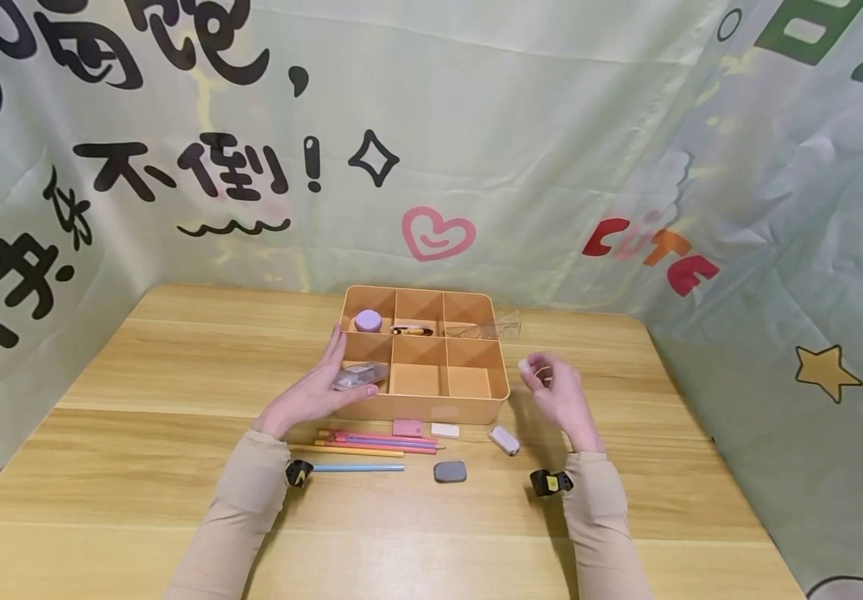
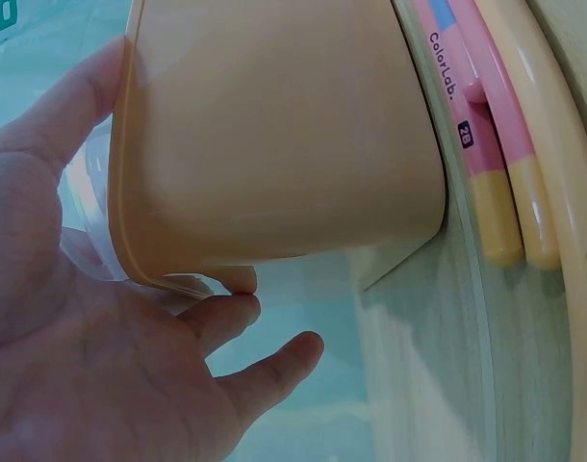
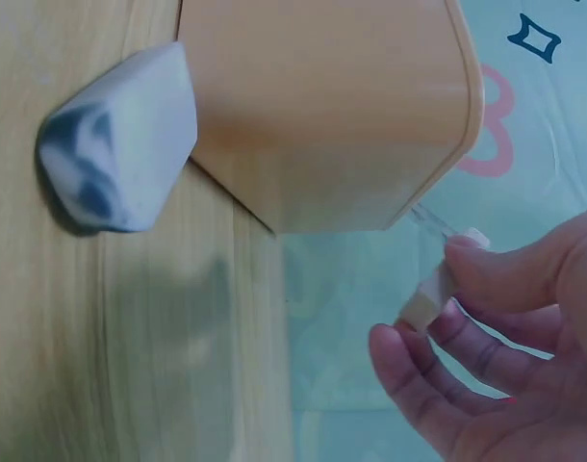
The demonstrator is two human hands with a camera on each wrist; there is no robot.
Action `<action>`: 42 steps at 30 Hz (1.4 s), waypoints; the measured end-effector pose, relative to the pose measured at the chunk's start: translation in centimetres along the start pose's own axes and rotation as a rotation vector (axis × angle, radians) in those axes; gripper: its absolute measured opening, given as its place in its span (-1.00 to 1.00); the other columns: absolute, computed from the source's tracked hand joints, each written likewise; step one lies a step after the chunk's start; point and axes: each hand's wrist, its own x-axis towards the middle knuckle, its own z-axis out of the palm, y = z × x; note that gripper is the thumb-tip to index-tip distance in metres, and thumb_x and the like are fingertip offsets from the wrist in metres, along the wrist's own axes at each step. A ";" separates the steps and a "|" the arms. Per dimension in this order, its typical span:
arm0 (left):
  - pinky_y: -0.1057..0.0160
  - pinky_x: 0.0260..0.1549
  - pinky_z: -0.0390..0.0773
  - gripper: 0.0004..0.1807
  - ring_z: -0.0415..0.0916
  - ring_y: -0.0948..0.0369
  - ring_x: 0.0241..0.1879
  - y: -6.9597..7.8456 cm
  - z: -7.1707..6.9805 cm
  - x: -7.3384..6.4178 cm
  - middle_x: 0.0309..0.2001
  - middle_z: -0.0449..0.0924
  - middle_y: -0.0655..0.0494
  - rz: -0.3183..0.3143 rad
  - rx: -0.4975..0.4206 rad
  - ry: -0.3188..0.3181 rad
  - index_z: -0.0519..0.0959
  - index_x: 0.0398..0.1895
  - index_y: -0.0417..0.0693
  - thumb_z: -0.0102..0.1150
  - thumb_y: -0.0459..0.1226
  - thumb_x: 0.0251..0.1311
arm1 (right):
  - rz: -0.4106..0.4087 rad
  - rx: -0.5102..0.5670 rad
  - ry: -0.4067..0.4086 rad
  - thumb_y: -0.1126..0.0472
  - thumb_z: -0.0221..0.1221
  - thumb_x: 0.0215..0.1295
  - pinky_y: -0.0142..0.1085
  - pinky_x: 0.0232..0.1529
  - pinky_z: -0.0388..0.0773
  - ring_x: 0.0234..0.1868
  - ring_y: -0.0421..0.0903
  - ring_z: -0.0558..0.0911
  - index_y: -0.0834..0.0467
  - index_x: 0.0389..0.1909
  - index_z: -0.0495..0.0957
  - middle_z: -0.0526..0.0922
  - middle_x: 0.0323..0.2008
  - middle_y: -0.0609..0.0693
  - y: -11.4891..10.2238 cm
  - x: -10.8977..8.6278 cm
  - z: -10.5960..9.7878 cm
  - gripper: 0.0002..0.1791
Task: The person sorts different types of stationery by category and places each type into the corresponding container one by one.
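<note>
An orange-tan organizer box point(image 1: 416, 408) with several compartments stands on the table. My left hand point(image 1: 316, 387) rests against its left front corner, fingers extended along the side and thumb spread across the front rim. By that thumb, a clear plastic packet point(image 1: 359, 377) lies in the front left compartment. To the right of the box, my right hand point(image 1: 557, 390) is raised and pinches a small white eraser point(image 3: 431, 296) between thumb and fingers. Below it on the table lies a white eraser with dark marbling point(image 3: 120, 144).
Colored pencils point(image 1: 378, 442), a blue pencil point(image 1: 359, 468), a pink eraser point(image 1: 407, 427), a white eraser point(image 1: 445, 430) and a grey eraser point(image 1: 449, 472) lie before the box. Its back compartments hold a purple-lidded round item point(image 1: 368, 321), an orange-black item point(image 1: 412, 331) and a clear ruler point(image 1: 508, 326).
</note>
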 end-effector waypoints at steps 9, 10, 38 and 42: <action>-0.26 0.52 -0.13 0.27 -0.41 -0.28 0.59 -0.2 0.0 -0.1 0.59 -0.77 -0.04 0.001 -0.010 0.003 -0.55 0.58 -0.13 0.21 0.14 0.30 | -0.008 0.018 0.135 0.27 0.20 0.40 -0.45 -0.19 0.54 -0.17 0.09 0.66 0.33 -0.04 0.59 0.68 -0.20 0.25 -0.6 0.0 0.3 -0.77; -0.26 0.53 -0.13 0.27 -0.41 -0.28 0.60 -0.1 0.0 -0.1 0.59 -0.77 -0.03 -0.001 -0.011 0.003 -0.55 0.58 -0.12 0.21 0.14 0.30 | -0.013 0.022 0.145 0.27 0.21 0.39 -0.46 -0.21 0.53 -0.19 0.08 0.66 0.32 -0.05 0.59 0.68 -0.21 0.24 -0.6 0.0 0.3 -0.78; -0.24 0.53 -0.07 0.26 -0.35 -0.28 0.59 -0.1 0.0 -0.1 0.59 -0.77 -0.02 0.005 0.012 0.002 -0.51 0.58 -0.18 0.20 0.16 0.30 | -0.277 -0.144 -0.001 0.31 0.29 0.30 -0.30 -0.33 0.58 -0.35 -0.04 0.64 0.31 -0.15 0.64 0.70 -0.33 0.13 -5.6 1.3 1.9 -0.84; -0.24 0.53 -0.10 0.26 -0.35 -0.29 0.59 -0.2 0.1 -0.1 0.59 -0.77 -0.03 0.005 -0.002 0.004 -0.51 0.59 -0.18 0.21 0.14 0.30 | -0.298 -0.216 -0.048 0.31 0.31 0.27 -0.24 -0.30 0.59 -0.35 -0.06 0.61 0.28 -0.19 0.64 0.69 -0.34 0.11 -6.2 1.7 2.2 -0.85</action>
